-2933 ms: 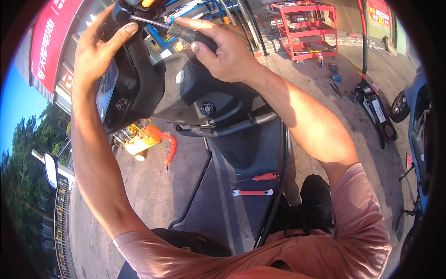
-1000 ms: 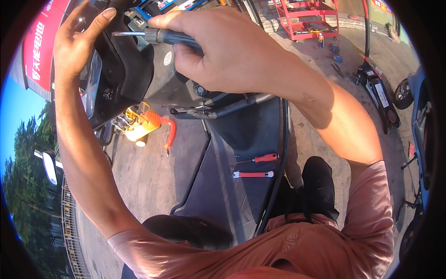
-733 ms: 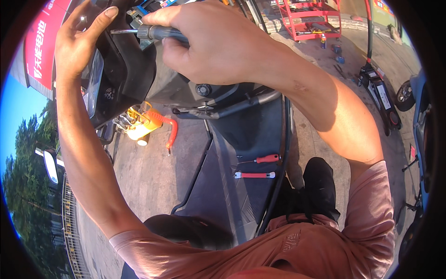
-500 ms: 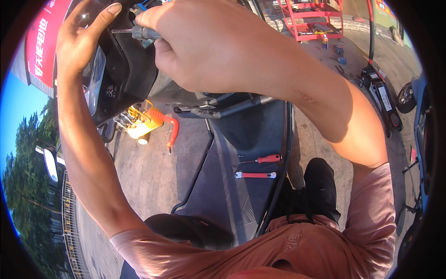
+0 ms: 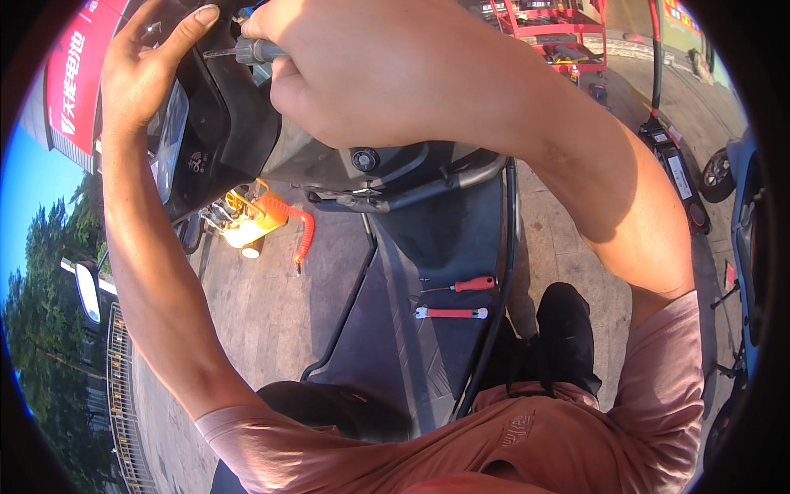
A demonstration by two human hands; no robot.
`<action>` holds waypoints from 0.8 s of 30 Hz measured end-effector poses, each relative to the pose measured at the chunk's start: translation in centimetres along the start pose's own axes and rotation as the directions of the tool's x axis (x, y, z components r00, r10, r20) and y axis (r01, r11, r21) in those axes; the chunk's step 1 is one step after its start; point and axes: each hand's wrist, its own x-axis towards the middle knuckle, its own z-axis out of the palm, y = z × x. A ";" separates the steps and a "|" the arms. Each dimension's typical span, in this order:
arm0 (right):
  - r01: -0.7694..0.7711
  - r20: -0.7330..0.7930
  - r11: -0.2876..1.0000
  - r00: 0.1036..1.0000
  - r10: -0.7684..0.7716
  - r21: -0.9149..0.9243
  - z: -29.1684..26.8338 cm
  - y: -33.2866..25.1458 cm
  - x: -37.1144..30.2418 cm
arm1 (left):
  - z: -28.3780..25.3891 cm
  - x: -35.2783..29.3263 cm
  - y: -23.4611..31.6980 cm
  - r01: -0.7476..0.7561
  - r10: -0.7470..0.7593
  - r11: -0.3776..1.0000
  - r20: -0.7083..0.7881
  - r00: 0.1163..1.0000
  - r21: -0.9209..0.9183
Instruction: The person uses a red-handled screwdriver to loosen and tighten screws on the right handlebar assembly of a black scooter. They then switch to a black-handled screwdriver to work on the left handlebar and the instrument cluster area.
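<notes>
My right hand (image 5: 354, 78) is closed around a screwdriver (image 5: 262, 53) with a translucent grey handle. Its metal shaft points left toward the black front panel (image 5: 240, 136) of a scooter; where the tip meets it is hard to make out. On the other side of the shaft, my left hand (image 5: 141, 82) lies against the same dark bodywork with the thumb stretched out and apart. The upper edge of the view cuts off its other fingers. On the scooter's footboard (image 5: 387, 329) lie a red-handled screwdriver (image 5: 473, 284) and a red flat tool with pale ends (image 5: 451, 313).
A yellow air compressor (image 5: 255, 226) with a coiled red hose (image 5: 306, 239) stands on the paving beyond the scooter. At the far right are a red tool cart (image 5: 568, 37), a black floor jack (image 5: 676, 177) and another vehicle (image 5: 745, 239). A mirror (image 5: 88, 292) sticks out at left.
My right hand and forearm have risen slightly, uncovering a round lock on the scooter's panel. The screwdriver has tilted a little; my left hand keeps its place.
</notes>
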 end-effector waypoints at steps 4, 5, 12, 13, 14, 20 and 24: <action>-0.158 -0.086 0.820 0.966 0.243 0.550 3.9 4.0 -2.1 | 0.0 0.2 -0.6 -0.022 0.022 0.999 0.008 1.000 -0.049; -0.266 0.069 0.469 0.916 0.395 0.842 3.8 3.7 -2.0 | 0.0 0.2 -0.4 -0.014 0.016 0.996 0.025 1.000 -0.091; -0.609 0.540 0.777 0.606 0.585 -0.159 -5.2 -2.7 7.1 | 0.5 -0.8 2.8 0.157 -0.159 0.985 -0.017 0.987 -0.073; -0.571 0.498 0.806 0.660 0.563 -0.154 -5.1 -1.9 6.9 | 0.5 -0.9 3.1 0.232 -0.235 0.969 -0.019 0.972 -0.086; -0.532 0.454 0.833 0.710 0.538 -0.154 -4.9 -0.9 6.6 | 0.5 -0.7 3.2 0.166 -0.167 0.983 0.001 0.986 -0.081; -0.321 0.130 0.946 0.937 0.324 -0.039 0.6 5.1 2.1 | -0.1 0.0 1.9 0.033 -0.031 0.998 0.044 0.999 -0.047; -0.610 0.298 0.779 0.725 0.621 -0.141 -2.2 -0.7 4.9 | -0.5 -0.2 1.0 0.041 -0.039 0.998 0.053 0.998 -0.041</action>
